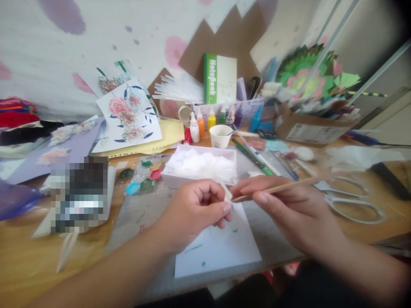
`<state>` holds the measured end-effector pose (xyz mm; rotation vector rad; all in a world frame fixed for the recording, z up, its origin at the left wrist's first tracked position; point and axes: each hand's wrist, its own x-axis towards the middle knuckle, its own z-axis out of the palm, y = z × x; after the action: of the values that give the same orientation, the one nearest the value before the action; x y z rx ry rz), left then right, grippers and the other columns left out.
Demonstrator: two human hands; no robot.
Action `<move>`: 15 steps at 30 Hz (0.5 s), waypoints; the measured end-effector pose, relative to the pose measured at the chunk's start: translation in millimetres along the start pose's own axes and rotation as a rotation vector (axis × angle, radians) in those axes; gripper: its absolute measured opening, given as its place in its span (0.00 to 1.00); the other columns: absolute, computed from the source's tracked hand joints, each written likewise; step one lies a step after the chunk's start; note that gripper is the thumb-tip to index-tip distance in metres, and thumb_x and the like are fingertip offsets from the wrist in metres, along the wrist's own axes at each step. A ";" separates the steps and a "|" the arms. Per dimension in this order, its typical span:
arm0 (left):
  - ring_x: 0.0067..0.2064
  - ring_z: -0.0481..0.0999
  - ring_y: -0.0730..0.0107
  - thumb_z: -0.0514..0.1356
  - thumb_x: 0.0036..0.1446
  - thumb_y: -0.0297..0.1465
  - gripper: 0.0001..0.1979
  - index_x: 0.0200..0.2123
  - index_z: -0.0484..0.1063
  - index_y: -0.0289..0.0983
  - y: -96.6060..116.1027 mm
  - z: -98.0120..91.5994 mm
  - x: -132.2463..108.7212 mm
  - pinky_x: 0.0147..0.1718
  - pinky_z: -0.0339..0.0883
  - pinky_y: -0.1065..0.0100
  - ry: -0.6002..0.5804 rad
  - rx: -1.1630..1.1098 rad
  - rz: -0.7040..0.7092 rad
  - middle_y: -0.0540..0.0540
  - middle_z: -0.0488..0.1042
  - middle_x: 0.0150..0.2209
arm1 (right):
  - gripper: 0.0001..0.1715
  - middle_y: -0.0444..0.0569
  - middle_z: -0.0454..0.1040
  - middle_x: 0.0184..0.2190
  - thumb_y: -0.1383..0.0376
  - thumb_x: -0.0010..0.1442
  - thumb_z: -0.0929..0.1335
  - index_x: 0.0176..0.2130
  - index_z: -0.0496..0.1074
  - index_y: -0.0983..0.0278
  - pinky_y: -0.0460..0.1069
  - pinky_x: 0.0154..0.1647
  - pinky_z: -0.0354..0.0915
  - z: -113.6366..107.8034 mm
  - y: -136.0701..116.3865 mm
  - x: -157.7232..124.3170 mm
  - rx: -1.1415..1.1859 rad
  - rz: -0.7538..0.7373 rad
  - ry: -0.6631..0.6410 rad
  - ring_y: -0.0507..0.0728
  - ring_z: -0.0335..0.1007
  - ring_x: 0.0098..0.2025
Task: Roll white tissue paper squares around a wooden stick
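Observation:
My left hand (195,209) is closed, its thumb and fingers pinching a small strip of white paper (227,194) above a white sheet (218,248). My right hand (289,209) is closed on a thin wooden stick (289,186), whose tip touches the paper strip. The stick points to the right, over the scissors. Both hands hover over a grey cutting mat (141,218). Just behind them stands a white box (173,177) filled with white tissue pieces.
Scissors (349,199) lie to the right. A paint palette (144,175), a white cup (221,136), paint bottles (201,124), brushes (253,156), a green notebook (218,79), flower paintings (130,115) and a cardboard box of paper flowers (314,128) crowd the wooden table.

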<state>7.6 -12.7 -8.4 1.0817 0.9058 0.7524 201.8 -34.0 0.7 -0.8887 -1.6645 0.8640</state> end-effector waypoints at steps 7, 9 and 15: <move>0.24 0.73 0.78 0.66 0.48 0.25 0.07 0.26 0.69 0.35 0.3 2.7 0.2 0.25 0.68 0.74 -0.004 0.033 0.021 0.55 0.74 0.22 | 0.09 0.44 0.84 0.36 0.69 0.63 0.70 0.38 0.82 0.58 0.43 0.43 0.76 1.2 -0.6 -1.7 -0.001 0.003 0.033 0.53 0.81 0.41; 0.24 0.73 0.78 0.65 0.49 0.26 0.06 0.26 0.69 0.35 -0.3 2.5 0.1 0.25 0.68 0.74 -0.001 0.037 0.020 0.54 0.74 0.22 | 0.08 0.44 0.85 0.36 0.67 0.63 0.70 0.38 0.82 0.58 0.45 0.42 0.77 1.2 -1.2 -1.5 0.004 -0.004 0.028 0.54 0.82 0.41; 0.24 0.73 0.77 0.65 0.49 0.26 0.06 0.25 0.69 0.35 1.1 2.9 0.4 0.25 0.68 0.74 0.015 0.029 -0.006 0.53 0.74 0.22 | 0.08 0.45 0.84 0.36 0.67 0.64 0.70 0.38 0.81 0.57 0.49 0.41 0.78 0.9 -3.9 0.9 -0.063 -0.057 -0.003 0.56 0.82 0.40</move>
<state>10.3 -13.2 -6.9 1.0998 0.9342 0.7454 200.2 -35.1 4.2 -0.8789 -1.7196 0.7777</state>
